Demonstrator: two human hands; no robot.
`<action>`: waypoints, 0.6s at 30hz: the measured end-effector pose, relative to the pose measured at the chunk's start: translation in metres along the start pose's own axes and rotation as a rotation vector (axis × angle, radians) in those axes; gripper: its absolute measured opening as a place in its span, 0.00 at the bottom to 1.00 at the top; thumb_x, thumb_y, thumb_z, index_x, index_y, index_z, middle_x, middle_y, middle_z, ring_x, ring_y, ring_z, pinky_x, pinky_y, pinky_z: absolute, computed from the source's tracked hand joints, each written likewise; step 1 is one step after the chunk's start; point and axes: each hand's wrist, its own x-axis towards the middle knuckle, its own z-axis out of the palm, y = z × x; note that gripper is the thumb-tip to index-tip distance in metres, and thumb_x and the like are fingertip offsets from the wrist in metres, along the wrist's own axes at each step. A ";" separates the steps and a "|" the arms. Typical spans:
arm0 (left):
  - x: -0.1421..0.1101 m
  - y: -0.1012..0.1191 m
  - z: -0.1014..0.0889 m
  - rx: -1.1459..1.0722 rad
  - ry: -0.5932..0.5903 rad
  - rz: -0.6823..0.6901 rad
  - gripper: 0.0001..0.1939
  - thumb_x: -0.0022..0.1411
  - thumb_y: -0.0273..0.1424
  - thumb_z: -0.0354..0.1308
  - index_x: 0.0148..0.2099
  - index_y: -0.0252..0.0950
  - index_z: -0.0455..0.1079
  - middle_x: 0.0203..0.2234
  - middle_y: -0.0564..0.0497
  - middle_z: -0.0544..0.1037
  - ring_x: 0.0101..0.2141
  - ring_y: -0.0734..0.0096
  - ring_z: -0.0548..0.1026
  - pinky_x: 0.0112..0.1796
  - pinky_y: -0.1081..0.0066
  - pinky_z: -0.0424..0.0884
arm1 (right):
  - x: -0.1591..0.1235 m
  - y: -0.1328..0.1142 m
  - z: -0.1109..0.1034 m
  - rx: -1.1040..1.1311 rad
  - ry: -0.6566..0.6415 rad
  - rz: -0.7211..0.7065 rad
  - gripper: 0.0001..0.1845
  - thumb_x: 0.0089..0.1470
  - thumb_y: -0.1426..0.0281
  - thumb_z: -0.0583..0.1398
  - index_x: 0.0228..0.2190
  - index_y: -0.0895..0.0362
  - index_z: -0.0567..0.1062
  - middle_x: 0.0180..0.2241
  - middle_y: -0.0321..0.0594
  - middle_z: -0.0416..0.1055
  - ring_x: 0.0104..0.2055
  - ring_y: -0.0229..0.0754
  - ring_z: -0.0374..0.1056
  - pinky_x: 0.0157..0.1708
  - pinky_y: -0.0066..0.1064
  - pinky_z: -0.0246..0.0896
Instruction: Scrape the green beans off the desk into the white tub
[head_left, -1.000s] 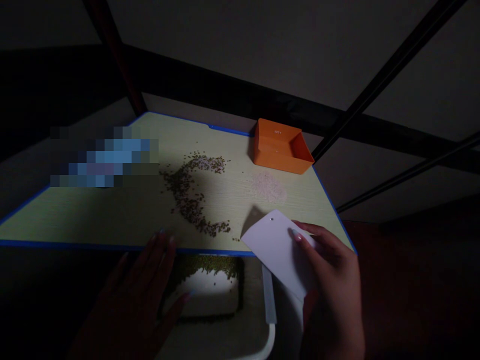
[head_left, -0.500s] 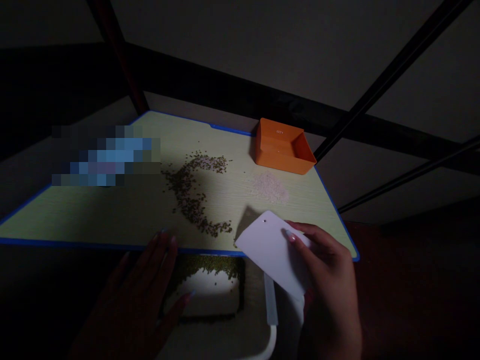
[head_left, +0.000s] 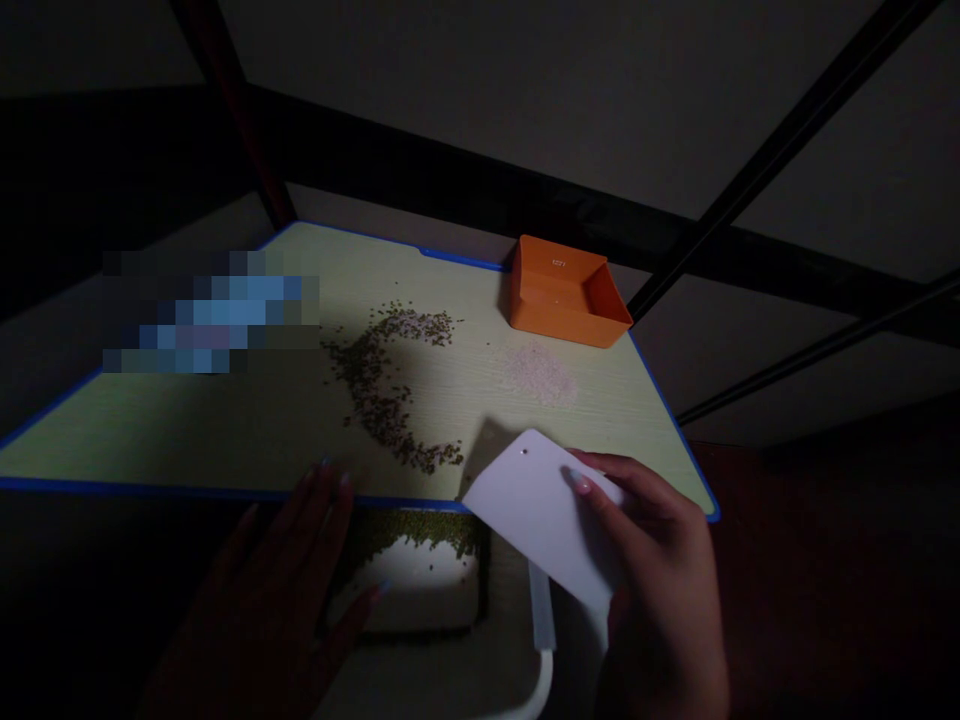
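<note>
My right hand (head_left: 660, 590) grips a white plastic scraper card (head_left: 540, 505), tilted, with its upper edge at the near edge of the pale wooden table (head_left: 225, 430). A curved trail of small dark green beans (head_left: 382, 385) lies on the table just left of the card. Under the table's near edge sits a tray (head_left: 420, 575) with green beans along its far side. My left hand (head_left: 277, 600) holds that tray from the left, fingers up against the table edge and thumb on the tray.
An empty orange box (head_left: 566, 292) stands at the table's far right corner, with a small pale pinkish patch of grains (head_left: 541, 372) in front of it. A blurred blue patch (head_left: 214, 312) covers the left of the table. Dark metal bars (head_left: 765, 160) cross behind.
My right hand has slid the white card a little to the left and down, closer to the near end of the bean trail. My left hand and the tray stayed put.
</note>
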 end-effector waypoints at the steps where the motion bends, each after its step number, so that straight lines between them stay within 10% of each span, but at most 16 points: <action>1: 0.000 0.000 0.000 -0.002 -0.002 0.000 0.39 0.61 0.45 0.46 0.69 0.31 0.43 0.67 0.38 0.52 0.66 0.54 0.53 0.62 0.50 0.50 | 0.000 0.001 -0.001 0.002 0.010 -0.006 0.11 0.56 0.66 0.63 0.42 0.52 0.80 0.38 0.41 0.80 0.37 0.45 0.75 0.27 0.33 0.70; 18: 0.001 0.002 0.000 -0.052 -0.004 -0.053 0.39 0.61 0.46 0.45 0.69 0.35 0.42 0.67 0.41 0.54 0.64 0.55 0.58 0.62 0.51 0.51 | -0.008 -0.009 0.000 -0.120 0.104 -0.098 0.08 0.56 0.66 0.63 0.39 0.50 0.80 0.37 0.38 0.81 0.35 0.42 0.76 0.28 0.28 0.70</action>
